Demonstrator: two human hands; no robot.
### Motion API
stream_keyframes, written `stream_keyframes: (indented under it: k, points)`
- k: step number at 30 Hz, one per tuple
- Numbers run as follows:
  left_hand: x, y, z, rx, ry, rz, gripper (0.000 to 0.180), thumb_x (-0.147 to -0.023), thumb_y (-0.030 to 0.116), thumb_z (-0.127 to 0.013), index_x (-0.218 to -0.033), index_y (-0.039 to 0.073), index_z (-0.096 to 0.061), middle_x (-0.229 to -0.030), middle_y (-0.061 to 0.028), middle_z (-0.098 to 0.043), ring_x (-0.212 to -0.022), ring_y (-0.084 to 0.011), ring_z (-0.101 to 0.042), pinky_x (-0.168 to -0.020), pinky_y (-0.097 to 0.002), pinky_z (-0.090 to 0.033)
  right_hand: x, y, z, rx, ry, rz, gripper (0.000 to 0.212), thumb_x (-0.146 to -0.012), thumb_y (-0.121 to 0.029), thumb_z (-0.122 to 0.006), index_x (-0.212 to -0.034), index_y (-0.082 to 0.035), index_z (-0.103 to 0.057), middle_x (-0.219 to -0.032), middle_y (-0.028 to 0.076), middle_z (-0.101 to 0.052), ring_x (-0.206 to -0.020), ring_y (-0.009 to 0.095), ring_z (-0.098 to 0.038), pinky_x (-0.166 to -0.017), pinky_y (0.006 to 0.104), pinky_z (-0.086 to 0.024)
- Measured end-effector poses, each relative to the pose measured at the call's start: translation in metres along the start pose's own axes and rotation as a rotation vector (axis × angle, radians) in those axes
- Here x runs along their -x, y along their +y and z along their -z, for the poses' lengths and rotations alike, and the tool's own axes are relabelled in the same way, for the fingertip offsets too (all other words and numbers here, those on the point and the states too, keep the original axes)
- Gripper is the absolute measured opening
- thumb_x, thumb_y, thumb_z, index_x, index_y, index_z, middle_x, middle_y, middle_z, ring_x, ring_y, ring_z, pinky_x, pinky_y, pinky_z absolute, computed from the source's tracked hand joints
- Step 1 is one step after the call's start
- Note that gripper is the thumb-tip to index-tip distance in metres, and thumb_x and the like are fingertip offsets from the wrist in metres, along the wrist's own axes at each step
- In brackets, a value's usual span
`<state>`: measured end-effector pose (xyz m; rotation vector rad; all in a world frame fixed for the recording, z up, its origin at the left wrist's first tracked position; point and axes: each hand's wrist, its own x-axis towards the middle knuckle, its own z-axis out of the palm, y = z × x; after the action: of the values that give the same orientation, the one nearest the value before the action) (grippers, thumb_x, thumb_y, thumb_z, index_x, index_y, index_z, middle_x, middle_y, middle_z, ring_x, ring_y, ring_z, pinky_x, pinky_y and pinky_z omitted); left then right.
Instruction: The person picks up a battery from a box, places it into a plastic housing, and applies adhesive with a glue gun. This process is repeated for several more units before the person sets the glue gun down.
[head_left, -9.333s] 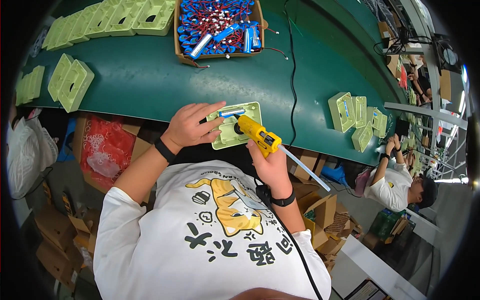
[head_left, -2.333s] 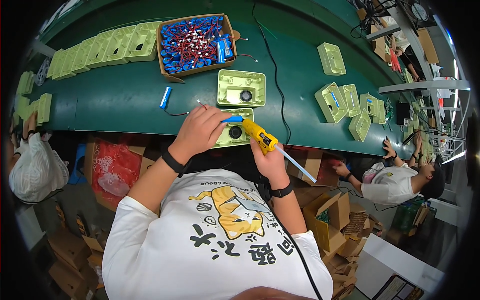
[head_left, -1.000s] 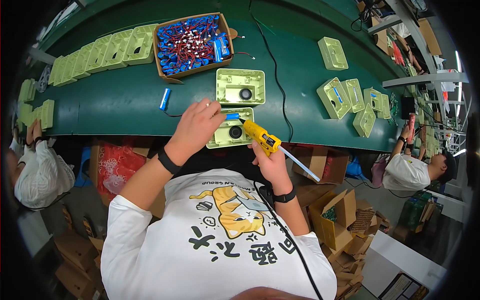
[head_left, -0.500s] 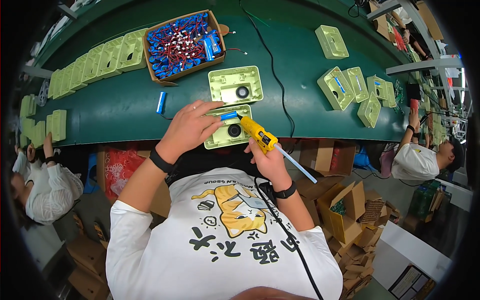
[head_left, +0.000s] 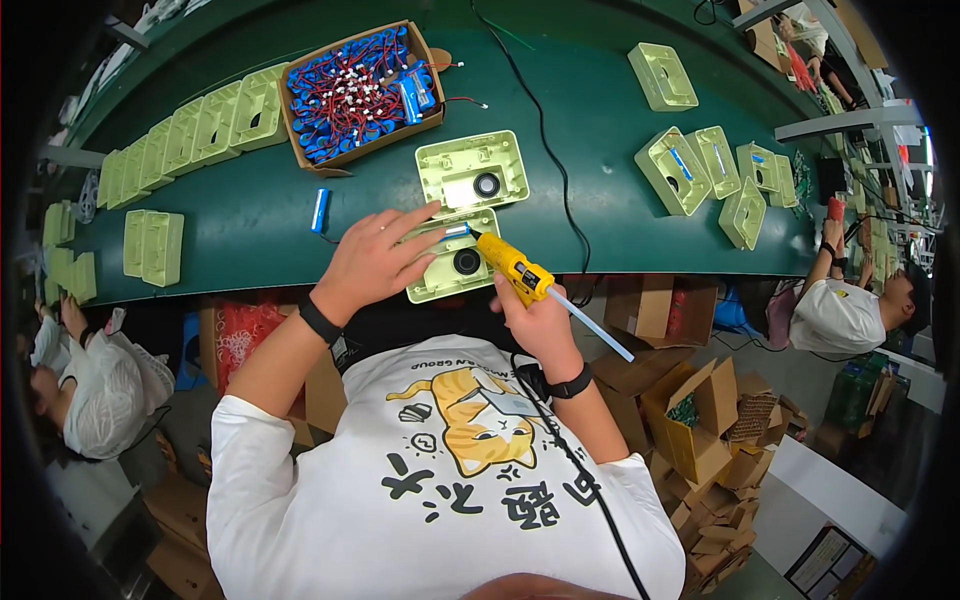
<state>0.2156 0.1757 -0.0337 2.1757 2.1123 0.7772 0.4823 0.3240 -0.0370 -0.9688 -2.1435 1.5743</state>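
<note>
At the far left, a row of pale-green housings (head_left: 215, 125) leans one on another along the bench, perhaps to save room; nearer, a nested pair (head_left: 158, 250) sits by the edge. Moving right, a loose battery (head_left: 319, 210) lies within reach of your left hand, its lead trailing toward you, and beyond it the carton (head_left: 325, 168) of blue cells stands far enough back to leave your working space free.

Your left hand (head_left: 372, 262) has its fingers spread rather wide, thumb apart, over the left side of the near housing (head_left: 437, 283). One fingertip is at the left end of the blue battery (head_left: 456, 231), which lies along the far side inside that housing; this looks like steadying, though you can't tell how hard it presses. Just beyond, the far housing (head_left: 452, 188) lies open side up, close against the near one.

Your right hand (head_left: 535, 318) is closed around the yellow glue gun (head_left: 512, 266), tilted so its nozzle reaches the battery's right end; contact is too small to confirm. The pale glue stick (head_left: 593, 325) juts out behind, clear of your wrist. Farther right, the black cable (head_left: 548, 140) crosses the bench, and several housings (head_left: 675, 175), some showing blue cells, stand grouped well apart from your hands.
</note>
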Motion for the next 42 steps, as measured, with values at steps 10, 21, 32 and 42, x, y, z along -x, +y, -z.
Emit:
stream_keyframes:
  k: [10, 21, 32, 42]
  points:
    - [-0.016, 0.017, 0.019, -0.232, -0.254, 0.055, 0.045, -0.101, 0.040, -0.081, -0.137, 0.013, -0.081, -0.171, -0.0043, -0.059, -0.117, -0.0257, -0.066, -0.092, -0.0412, -0.057, -0.001, 0.002, 0.008, -0.153, -0.149, -0.164, 0.035, -0.115, -0.023, -0.073, -0.139, 0.003, -0.075, -0.088, 0.004, -0.077, -0.065, 0.008, -0.066, -0.056, 0.0260, -0.055]
    - [0.020, 0.003, 0.012, -0.074, -0.141, 0.011, 0.042, -0.097, 0.036, -0.083, -0.136, 0.020, -0.084, -0.172, -0.0090, -0.059, -0.108, -0.0297, -0.068, -0.088, -0.0422, -0.057, 0.001, -0.015, 0.014, -0.020, -0.128, -0.169, 0.039, -0.117, -0.027, -0.071, -0.143, 0.002, -0.073, -0.084, 0.002, -0.074, -0.059, 0.008, -0.062, -0.054, 0.0263, -0.054]
    - [0.026, 0.010, 0.018, 0.073, -0.147, 0.119, 0.048, -0.094, 0.032, -0.087, -0.140, 0.021, -0.082, -0.172, -0.0118, -0.057, -0.122, -0.0341, -0.066, -0.100, -0.0468, -0.055, 0.005, -0.053, 0.022, 0.016, -0.197, -0.141, 0.036, -0.115, -0.023, -0.071, -0.142, 0.000, -0.074, -0.103, 0.008, -0.084, -0.075, 0.009, -0.070, -0.059, 0.0267, -0.057]
    - [0.056, 0.027, -0.012, 0.368, 0.156, 0.391, 0.129, -0.062, 0.053, -0.108, -0.166, 0.005, -0.050, -0.153, -0.0128, -0.066, -0.140, -0.0399, -0.059, -0.120, -0.0539, -0.046, -0.010, -0.060, -0.013, 0.280, -0.320, 0.020, 0.026, -0.110, -0.017, -0.074, -0.125, 0.005, -0.078, -0.092, 0.011, -0.083, -0.079, 0.022, -0.079, -0.071, 0.0392, -0.061]
